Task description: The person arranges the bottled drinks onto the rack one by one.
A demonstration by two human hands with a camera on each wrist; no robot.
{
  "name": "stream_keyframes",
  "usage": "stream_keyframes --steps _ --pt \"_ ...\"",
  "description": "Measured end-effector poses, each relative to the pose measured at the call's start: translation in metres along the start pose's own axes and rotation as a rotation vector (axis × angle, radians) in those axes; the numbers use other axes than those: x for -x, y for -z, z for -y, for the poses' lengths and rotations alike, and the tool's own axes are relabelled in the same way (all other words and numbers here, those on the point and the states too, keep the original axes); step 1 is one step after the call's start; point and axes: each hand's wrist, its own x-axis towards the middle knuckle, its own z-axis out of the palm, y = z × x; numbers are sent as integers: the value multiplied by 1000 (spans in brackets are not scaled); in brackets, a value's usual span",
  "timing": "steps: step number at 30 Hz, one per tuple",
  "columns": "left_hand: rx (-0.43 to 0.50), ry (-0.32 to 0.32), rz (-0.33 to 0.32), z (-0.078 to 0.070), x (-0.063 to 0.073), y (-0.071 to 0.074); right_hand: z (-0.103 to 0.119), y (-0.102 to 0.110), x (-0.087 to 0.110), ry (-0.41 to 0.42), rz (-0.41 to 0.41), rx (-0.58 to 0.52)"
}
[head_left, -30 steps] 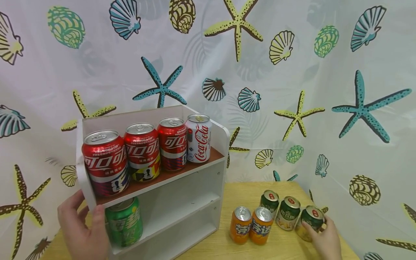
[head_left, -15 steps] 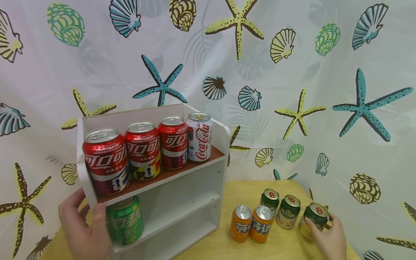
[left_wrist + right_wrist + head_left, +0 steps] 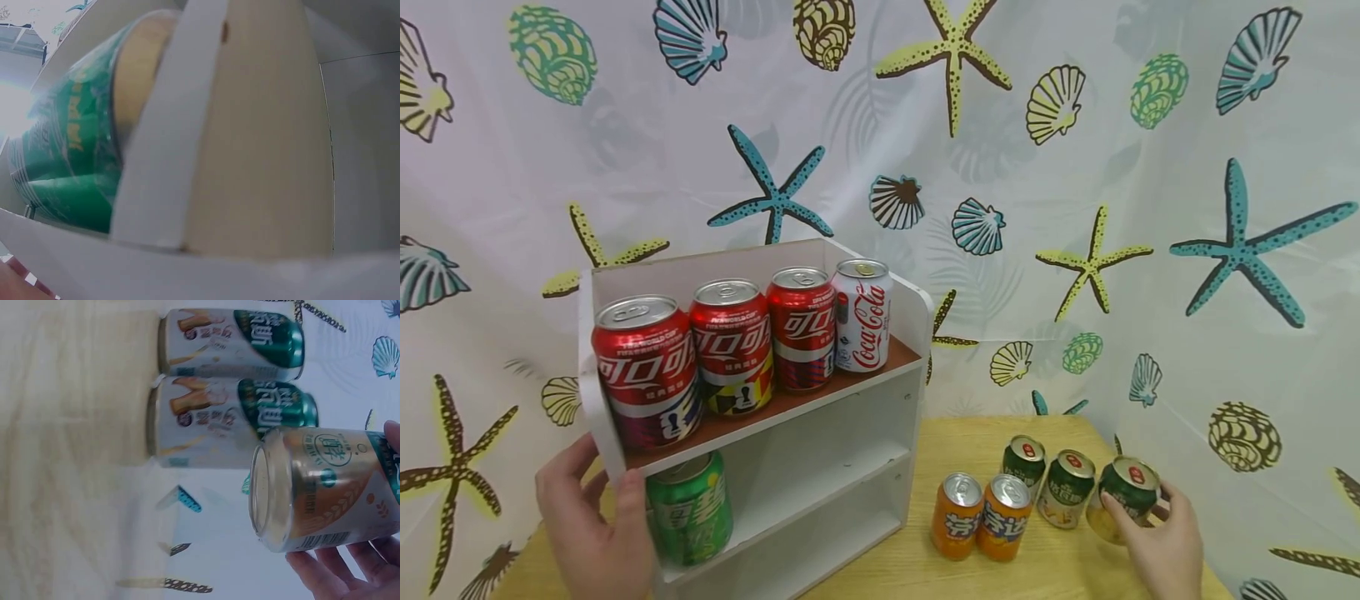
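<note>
My right hand [image 3: 1172,533] grips a green and gold drink can [image 3: 1126,492]; in the right wrist view this can [image 3: 325,487] is off the table, its base showing. Two matching cans stand to its left, the nearer a green and white can [image 3: 1066,490]. At the left, my left hand [image 3: 597,533] holds the side panel of a white shelf [image 3: 602,408], thumb in front and fingers behind. Beside that thumb, a green can [image 3: 691,510] stands on the middle shelf; the left wrist view also shows this green can [image 3: 75,131].
On the top shelf several cans stand in a row, red cola cans [image 3: 730,346] and one white Coca-Cola can [image 3: 862,317]. Two orange cans [image 3: 957,517] stand on the wooden table [image 3: 955,442] between the shelf and the green cans. A patterned curtain [image 3: 1000,167] closes off the back and right.
My right hand has raised the green and gold can off the table, a little up and to the right, apart from its neighbour. My left hand keeps its hold on the shelf.
</note>
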Motion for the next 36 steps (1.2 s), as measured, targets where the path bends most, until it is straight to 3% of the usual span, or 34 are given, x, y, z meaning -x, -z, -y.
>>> stream_keyframes --steps 8,19,26,36 --pt "-16 -15 13 2 -1 0 32 4 17 87 12 -30" --pt "-20 -24 26 2 -2 2 80 -7 40 242 114 -58" --pt "-42 -36 40 2 -2 2 106 -21 52 342 164 -56" --pt "-52 -30 44 0 -2 3 145 -47 68 485 265 -146"
